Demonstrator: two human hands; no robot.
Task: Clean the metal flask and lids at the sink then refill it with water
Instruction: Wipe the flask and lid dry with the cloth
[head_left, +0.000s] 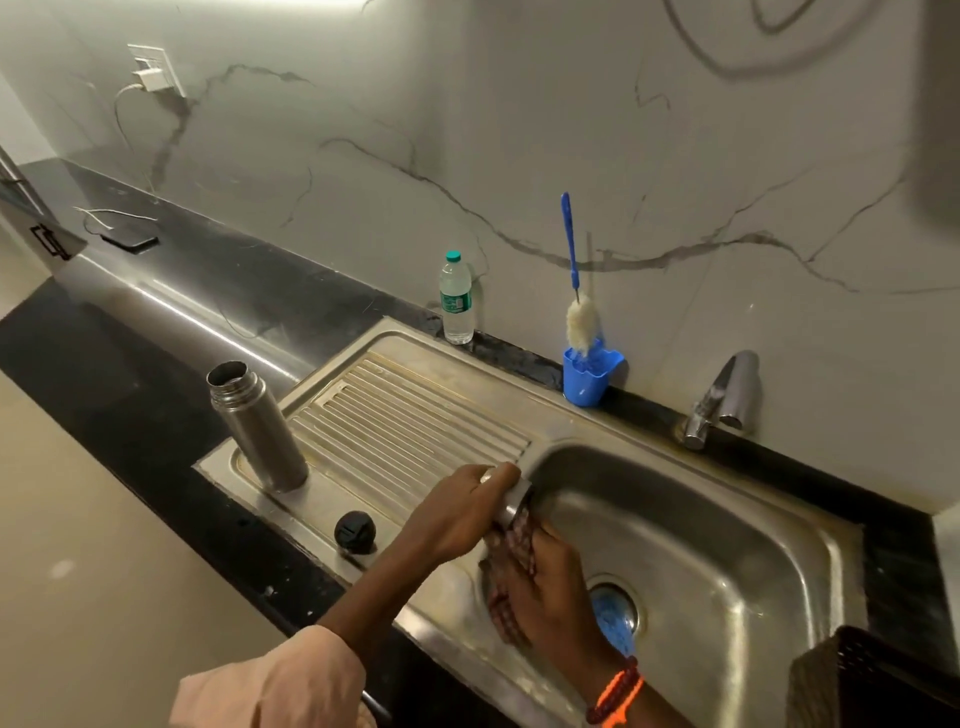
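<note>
L hand (462, 512) grips a metal lid (511, 501) at the sink basin's (727, 561) near-left rim, fingers curled over its top. R hand (550, 592) just below it, holding a checked cloth (511, 561) bunched against the lid's open end; fingers wrapped round the cloth. Orange bead bracelet (615, 693) on R wrist, pale pink sleeve (275, 680) on L arm.

Just left of L hand, on the steel draining board (410, 426): black inner lid (355, 531), lying flat. Further left, at the board's far-left corner: metal flask (257, 426), upright, mouth open, no cap on. Well apart from both hands.

Right of R hand, basin floor w/ drain (615, 608), something blue in it. Basin steel looks wet & streaky. Beyond the hands, at the wall: blue holder cup (589, 376) w/ a blue-handled bottle brush (576, 291) standing in it; clear plastic water bottle (456, 299), green cap, to its left; chrome tap (722, 400) to its right, wall-side of basin.

Tabletop (145, 395) is black stone, glossy strip along the back. Far left on it, a dark phone (130, 240) w/ white cable. Wall (519, 130) is white marble-look w/ grey veins; socket w/ white charger (153, 73) up top-left. Dark woven basket (872, 680) at bottom-right corner.
</note>
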